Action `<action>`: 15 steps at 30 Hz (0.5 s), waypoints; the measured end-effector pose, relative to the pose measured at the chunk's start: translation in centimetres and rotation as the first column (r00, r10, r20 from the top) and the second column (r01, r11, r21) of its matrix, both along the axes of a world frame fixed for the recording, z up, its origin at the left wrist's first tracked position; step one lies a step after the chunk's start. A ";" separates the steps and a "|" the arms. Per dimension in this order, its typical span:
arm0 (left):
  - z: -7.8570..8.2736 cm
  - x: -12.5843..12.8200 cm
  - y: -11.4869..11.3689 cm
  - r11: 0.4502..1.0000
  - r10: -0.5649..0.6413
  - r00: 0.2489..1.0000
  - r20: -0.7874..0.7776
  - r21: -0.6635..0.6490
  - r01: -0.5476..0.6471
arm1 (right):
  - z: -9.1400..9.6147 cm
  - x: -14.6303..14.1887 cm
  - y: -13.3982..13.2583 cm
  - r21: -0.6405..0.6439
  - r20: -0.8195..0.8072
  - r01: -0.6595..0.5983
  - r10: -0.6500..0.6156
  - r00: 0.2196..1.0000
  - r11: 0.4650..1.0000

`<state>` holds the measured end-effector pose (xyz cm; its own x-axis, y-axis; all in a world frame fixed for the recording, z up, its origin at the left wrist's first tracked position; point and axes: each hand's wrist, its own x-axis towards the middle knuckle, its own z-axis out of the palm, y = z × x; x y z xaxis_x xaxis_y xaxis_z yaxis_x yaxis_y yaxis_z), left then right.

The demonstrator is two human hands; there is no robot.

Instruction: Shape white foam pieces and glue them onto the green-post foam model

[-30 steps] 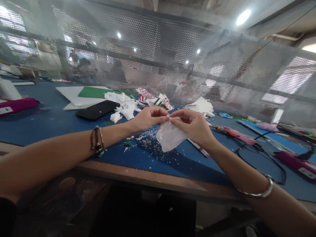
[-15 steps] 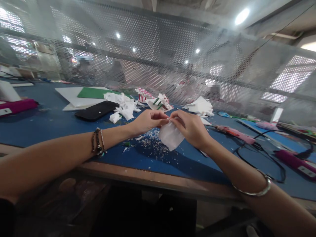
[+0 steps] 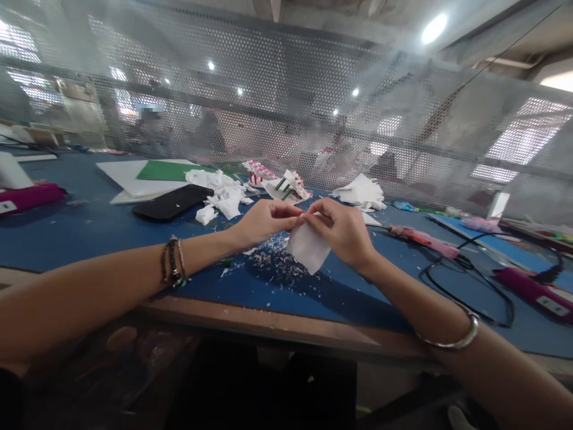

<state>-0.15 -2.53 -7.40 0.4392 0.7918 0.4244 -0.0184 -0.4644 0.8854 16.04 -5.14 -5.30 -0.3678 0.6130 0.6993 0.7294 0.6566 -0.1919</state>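
Observation:
A thin white sheet, paper-like or tissue-like point(image 3: 310, 248), hangs below my fingertips over the blue table. My left hand point(image 3: 268, 222) pinches its top corner between thumb and fingers. Meeting it there, my right hand point(image 3: 347, 230) is also closed on the sheet's upper edge, so the fingertips of both hands touch or nearly touch. Small white scraps point(image 3: 282, 263) lie scattered on the table beneath the sheet. Behind my left hand rests a heap of crumpled white pieces point(image 3: 224, 191). A stack of white sheets point(image 3: 360, 191) lies behind my right hand.
A black phone-like slab point(image 3: 172, 203) and a green sheet point(image 3: 163, 170) are at the left. Pink-and-white pieces with red and green stems stand behind. To the right are a pink-handled tool point(image 3: 430, 240) with a black cord and a purple power strip point(image 3: 532, 292). A perforated metal screen point(image 3: 268, 77) closes the back.
Both hands keep their pinch on the white sheet, with only a slight shift of the fingers. The whole view has moved a little.

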 end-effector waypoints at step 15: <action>0.5 0.3 -1.3 0.922 0.272 0.951 -0.149 0.324 -0.213 | -0.3 -0.4 -0.2 0.032 -0.036 -0.014 0.015 0.999 0.999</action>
